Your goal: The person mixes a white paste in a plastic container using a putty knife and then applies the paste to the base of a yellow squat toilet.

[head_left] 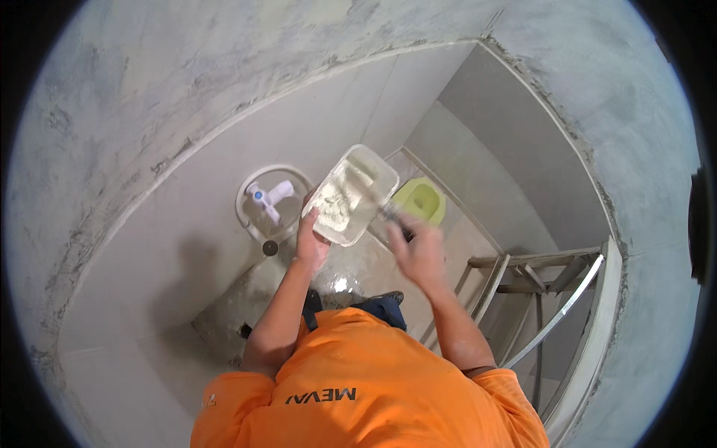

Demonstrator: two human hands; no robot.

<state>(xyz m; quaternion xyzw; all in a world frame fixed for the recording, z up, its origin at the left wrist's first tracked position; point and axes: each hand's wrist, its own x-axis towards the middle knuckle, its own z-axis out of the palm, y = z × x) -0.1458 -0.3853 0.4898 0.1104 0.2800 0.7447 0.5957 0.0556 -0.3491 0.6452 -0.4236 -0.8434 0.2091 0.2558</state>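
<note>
A: While standing in a half-tiled washroom, a person in an orange shirt [358, 388] mixes white paste, right hand [420, 254] closed on a blurred tool [381, 205], probably a trowel.

B: And the left hand [310, 237]?

A: Closed under the pale rectangular tub [351, 194], held at chest height. Next, I judge, a loaded blade must reach the wall.

B: Beyond?

A: White tap [267, 196] with blue caps, yellow-green bucket [420, 200], metal ladder [538, 280].

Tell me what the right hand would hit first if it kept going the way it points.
The right hand holds a blurred tool aimed up and left into the white tray that the left hand holds. Going straight on, it would likely meet the tray and the pale paste in it first; depth is unclear.
</note>
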